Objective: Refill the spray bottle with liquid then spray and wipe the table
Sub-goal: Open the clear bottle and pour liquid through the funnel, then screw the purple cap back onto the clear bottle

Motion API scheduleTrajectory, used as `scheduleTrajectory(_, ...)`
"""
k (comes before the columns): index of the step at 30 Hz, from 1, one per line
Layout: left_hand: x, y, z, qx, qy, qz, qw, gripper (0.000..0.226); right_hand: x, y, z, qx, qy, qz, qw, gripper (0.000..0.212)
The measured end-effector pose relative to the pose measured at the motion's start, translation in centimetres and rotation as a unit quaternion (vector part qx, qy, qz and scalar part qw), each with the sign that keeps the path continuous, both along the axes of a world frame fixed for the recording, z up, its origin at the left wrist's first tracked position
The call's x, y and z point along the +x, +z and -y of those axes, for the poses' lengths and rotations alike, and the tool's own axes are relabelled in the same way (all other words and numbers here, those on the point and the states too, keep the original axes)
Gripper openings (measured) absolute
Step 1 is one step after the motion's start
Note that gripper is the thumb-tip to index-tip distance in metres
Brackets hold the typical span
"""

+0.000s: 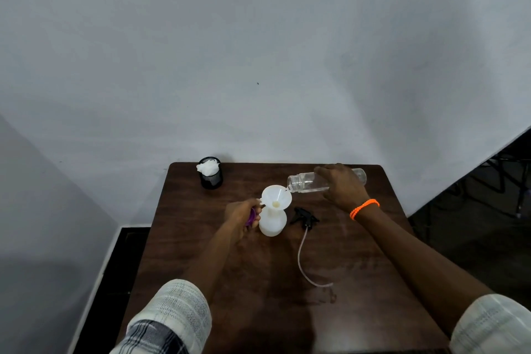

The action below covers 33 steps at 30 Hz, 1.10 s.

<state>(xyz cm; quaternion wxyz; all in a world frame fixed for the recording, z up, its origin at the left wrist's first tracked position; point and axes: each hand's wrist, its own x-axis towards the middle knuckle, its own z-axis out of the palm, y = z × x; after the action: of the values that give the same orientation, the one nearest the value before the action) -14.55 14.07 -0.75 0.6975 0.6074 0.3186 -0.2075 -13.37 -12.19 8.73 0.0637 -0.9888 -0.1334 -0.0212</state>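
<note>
Your right hand (340, 185) grips the tilted clear bottle (309, 181), your left hand (242, 214) pinches the funnel (275, 195) and a purple cap (252, 217); tilting further may spill past the rim.

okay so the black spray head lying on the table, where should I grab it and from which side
Probably pinch the spray head around its black collar, where the tube leaves it, coming from above on its right side. It lies flat beside the white bottle, which crowds its left, and the tube trails toward you.
</note>
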Motion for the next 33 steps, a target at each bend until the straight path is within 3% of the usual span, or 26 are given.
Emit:
scheduleTrajectory(7,0.1,0.4,-0.6,0.002,0.011,-0.002,1.0,0.022,-0.1,-0.4,-0.5,0.035,-0.016,-0.017,0.999,0.046)
scheduleTrajectory(13,0.2,1.7,-1.4,-0.044,0.047,-0.008,0.998,0.03,-0.2,-0.7,-0.8,0.1,-0.047,-0.01,0.994,0.057)
scheduleTrajectory(18,1.8,3.3,-1.6,-0.019,0.113,0.006,0.993,0.008,0.3,-0.3,-1.2,0.131,-0.053,0.017,0.99,0.06)
scheduleTrajectory(23,3.6,5.6,-1.2,0.12,0.074,0.148,0.979,0.045,0.8,-0.2,-1.6,0.148,-0.054,0.031,0.987,0.059)
scheduleTrajectory(26,4.6,8.1,-0.3,0.127,0.022,0.265,0.956,0.039,0.9,-0.2,-2.2,0.157,-0.043,0.038,0.986,0.056)
scheduleTrajectory(29,5.5,10.0,1.0,0.103,-0.038,0.317,0.942,0.037,1.1,-0.1,-2.8,0.166,-0.03,0.051,0.984,0.057)
scheduleTrajectory(33,5.9,10.7,2.2,0.101,-0.041,0.362,0.926,0.038,1.0,0.1,-3.5,0.192,-0.027,0.059,0.979,0.064)
